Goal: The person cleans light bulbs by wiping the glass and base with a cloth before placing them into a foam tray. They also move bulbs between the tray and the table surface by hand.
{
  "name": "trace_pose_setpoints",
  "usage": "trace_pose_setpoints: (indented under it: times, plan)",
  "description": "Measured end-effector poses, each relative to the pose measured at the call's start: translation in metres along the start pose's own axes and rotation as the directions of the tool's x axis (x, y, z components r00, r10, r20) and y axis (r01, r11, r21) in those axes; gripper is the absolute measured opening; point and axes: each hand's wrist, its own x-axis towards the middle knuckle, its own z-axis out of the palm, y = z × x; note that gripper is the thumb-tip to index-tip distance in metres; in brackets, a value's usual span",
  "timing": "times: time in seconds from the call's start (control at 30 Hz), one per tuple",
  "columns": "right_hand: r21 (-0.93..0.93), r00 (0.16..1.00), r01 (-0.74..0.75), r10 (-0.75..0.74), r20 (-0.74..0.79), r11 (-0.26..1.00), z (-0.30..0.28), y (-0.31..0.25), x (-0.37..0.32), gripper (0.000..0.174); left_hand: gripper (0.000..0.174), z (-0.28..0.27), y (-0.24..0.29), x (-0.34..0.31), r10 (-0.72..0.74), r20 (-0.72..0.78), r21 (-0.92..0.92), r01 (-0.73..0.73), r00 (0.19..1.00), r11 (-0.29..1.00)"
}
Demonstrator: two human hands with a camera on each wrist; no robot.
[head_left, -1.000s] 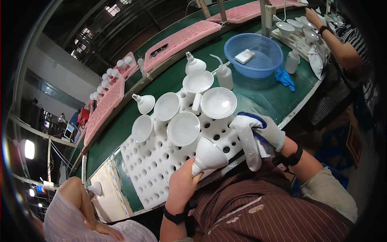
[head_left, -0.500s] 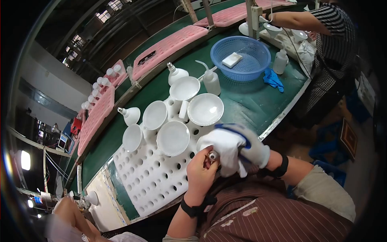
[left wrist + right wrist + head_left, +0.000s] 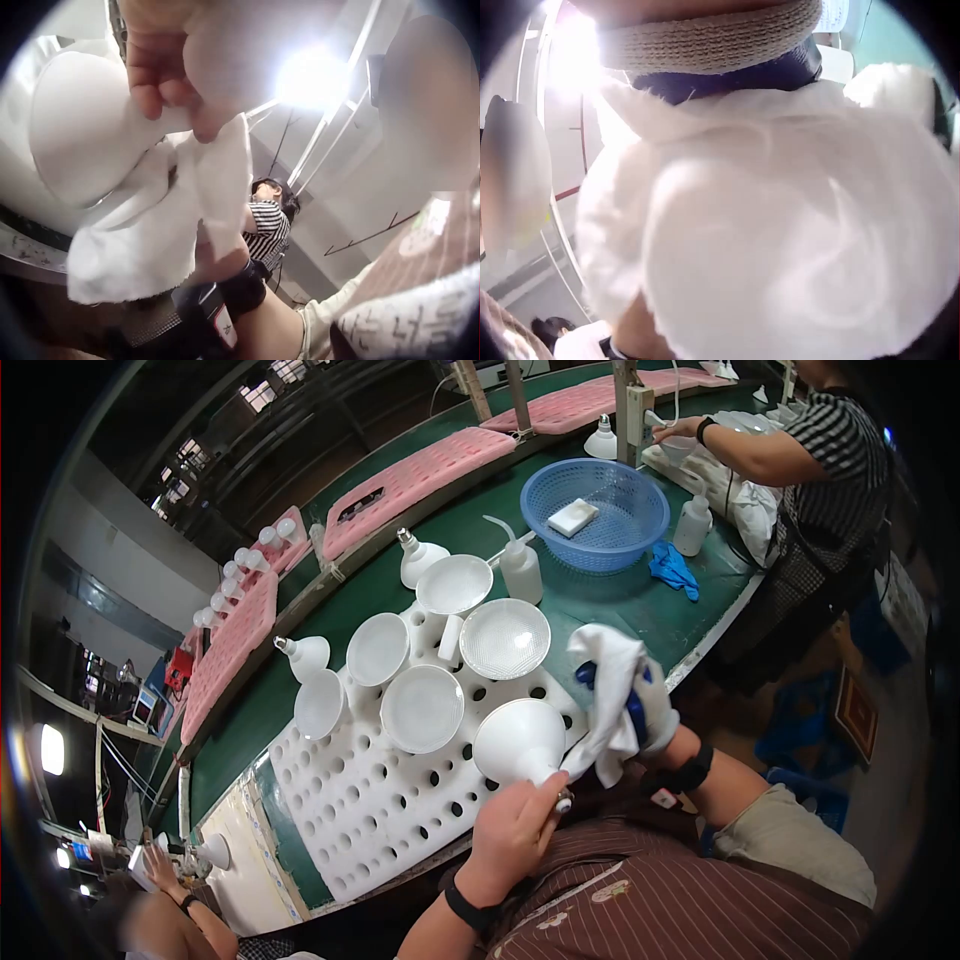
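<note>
My bare left hand (image 3: pixel 510 830) grips a white reflector lamp bulb (image 3: pixel 518 743) by its narrow neck. The bulb's wide end points away from me over the white foam board (image 3: pixel 350 830), and its metal base pokes out beside the fingers. To the right, my right hand (image 3: pixel 655 710), in a white and blue glove, holds a white cloth (image 3: pixel 608 685) that hangs down in folds. In the left wrist view the cloth (image 3: pixel 142 240) overlaps the lower edge of the bulb (image 3: pixel 82 127). Cloth fills most of the right wrist view and hides the right fingers.
Several similar bulbs (image 3: pixel 422 710) stand in or by the board's holes, faces up or tilted. Behind them are a squeeze bottle (image 3: pixel 521 572), a blue basket (image 3: pixel 600 555) and a blue glove (image 3: pixel 675 568). Another person (image 3: pixel 830 450) works at the far right, and one sits at the lower left.
The cloth first hung beside the bulb, then covered its wide end, and is now drawn off to the right. The left hand has turned the bulb's wide end away from me.
</note>
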Motion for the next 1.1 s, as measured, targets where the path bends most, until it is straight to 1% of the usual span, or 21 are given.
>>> trace_pose_setpoints:
  times: [0.03,0.07,0.13,0.17,0.2,0.23,0.3,0.37,0.43,0.47,0.5,0.6,0.67,0.7,0.77,0.83,0.9,0.97,1.0,1.03,1.1]
  plan:
    - [-0.109,0.999,0.034,-0.035,-0.008,0.993,-0.021,0.008,0.007,0.033,0.039,-0.004,0.002,-0.001,0.05,0.021,0.008,-0.05,0.999,0.999]
    - [-0.27,0.99,0.132,-0.14,-0.009,0.954,-0.031,0.007,0.008,0.035,0.041,-0.008,0.004,-0.001,0.104,0.042,0.014,-0.105,0.994,0.994]
    - [-0.149,0.987,0.138,-0.149,-0.066,0.979,-0.034,0.0,0.01,0.039,0.042,-0.015,0.005,-0.002,0.155,0.064,0.049,-0.158,0.986,0.986]
    - [0.144,0.994,0.049,-0.034,-0.108,0.988,-0.033,-0.005,0.011,0.04,0.043,-0.018,0.006,-0.001,0.205,0.091,0.078,-0.212,0.975,0.974]
    - [0.022,0.993,0.077,-0.074,-0.096,0.997,-0.041,-0.003,0.014,0.041,0.044,-0.021,0.008,-0.001,0.223,0.088,0.091,-0.231,0.971,0.969]
    - [-0.013,0.99,0.068,-0.069,-0.122,0.998,-0.043,-0.005,0.018,0.041,0.044,-0.026,0.01,0.001,0.219,0.083,0.106,-0.227,0.972,0.968]
    - [-0.028,0.993,0.047,-0.05,-0.11,0.998,-0.051,-0.007,0.025,0.039,0.044,-0.036,0.014,0.007,0.269,0.09,0.107,-0.278,0.959,0.954]
    - [-0.061,0.992,0.066,-0.071,-0.1,0.996,-0.052,-0.007,0.029,0.035,0.044,-0.044,0.014,0.006,0.262,0.072,0.127,-0.269,0.962,0.955]
    - [-0.012,0.994,0.04,-0.041,-0.103,0.999,-0.053,-0.008,0.033,0.032,0.041,-0.058,0.013,0.004,0.248,0.138,0.174,-0.27,0.959,0.947]
    - [-0.25,0.989,0.095,-0.121,-0.089,0.964,-0.062,-0.003,0.038,0.029,0.039,-0.063,0.015,0.004,0.247,0.135,0.194,-0.27,0.96,0.943]
    - [-0.211,0.989,0.045,-0.074,-0.13,0.976,-0.054,-0.009,0.038,0.026,0.039,-0.066,0.013,0.006,0.237,0.133,0.212,-0.262,0.962,0.942]
    - [-0.254,0.991,0.017,-0.05,-0.125,0.967,-0.048,-0.014,0.037,0.024,0.039,-0.072,0.01,0.003,0.222,0.142,0.198,-0.248,0.965,0.948]
    - [-0.434,0.985,0.167,-0.171,0.031,0.885,-0.035,-0.021,0.029,0.029,0.036,-0.071,0.01,0.002,0.201,0.234,0.174,-0.244,0.951,0.954]
    - [-0.415,0.988,0.154,-0.15,0.043,0.896,-0.022,-0.027,0.024,0.039,0.036,-0.067,0.008,0.003,0.202,0.238,0.161,-0.244,0.95,0.956]
    - [-0.457,0.99,0.135,-0.099,0.103,0.879,-0.001,-0.027,0.007,0.048,0.032,-0.053,0.0,0.003,0.139,0.385,0.132,-0.204,0.912,0.97]
    - [-0.587,0.888,0.353,-0.064,0.454,0.728,0.035,-0.039,0.002,0.055,0.03,-0.036,-0.006,0.0,0.174,0.399,0.097,-0.23,0.9,0.968]
    - [-0.656,0.781,0.545,-0.031,0.624,0.523,0.068,-0.026,-0.005,0.061,0.029,-0.022,-0.01,-0.003,0.207,0.416,0.059,-0.253,0.886,0.966]
    - [-0.726,0.794,0.488,0.1,0.6,0.485,0.084,-0.006,-0.01,0.065,0.029,-0.012,-0.01,-0.006,0.274,0.32,0.002,-0.289,0.907,0.957]
    - [-0.772,0.819,0.434,0.154,0.553,0.463,0.086,-0.006,-0.004,0.06,0.029,-0.013,-0.011,-0.009,0.242,0.342,-0.002,-0.257,0.908,0.966]
    - [-0.745,0.896,0.328,0.059,0.441,0.58,0.087,0.008,0.001,0.051,0.029,-0.015,-0.01,-0.012,0.239,0.342,-0.012,-0.251,0.909,0.968]
    - [-0.654,0.891,0.158,0.179,0.418,0.74,0.086,0.006,0.015,0.041,0.033,-0.021,-0.007,-0.015,0.15,0.376,0.045,-0.179,0.915,0.983]
